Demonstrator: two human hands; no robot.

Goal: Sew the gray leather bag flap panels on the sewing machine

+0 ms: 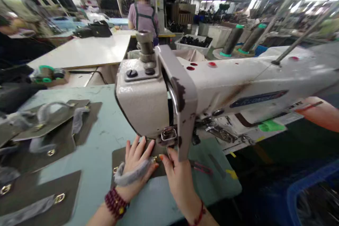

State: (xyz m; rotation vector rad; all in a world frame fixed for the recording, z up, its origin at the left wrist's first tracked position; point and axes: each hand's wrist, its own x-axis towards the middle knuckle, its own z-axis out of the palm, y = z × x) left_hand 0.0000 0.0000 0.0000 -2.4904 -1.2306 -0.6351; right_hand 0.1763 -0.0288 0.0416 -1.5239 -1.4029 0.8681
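My left hand [137, 164] lies flat, fingers spread, on a dark leather panel [119, 157] under the head of a white sewing machine [206, 88]. A grey fuzzy strap [132, 174] with a gold ring crosses over that hand. My right hand [180, 180] rests beside it, fingers together, its tips pressing the panel's edge close to the presser foot [169, 136]. The needle area is partly hidden by the machine's face plate.
Several dark panels with grey straps and gold rings [50, 132] lie stacked on the pale green table [106, 137] at left. Thread cones [233, 39] stand behind the machine. A person in an apron [144, 16] works at a far white table. A blue bin [312, 194] sits at lower right.
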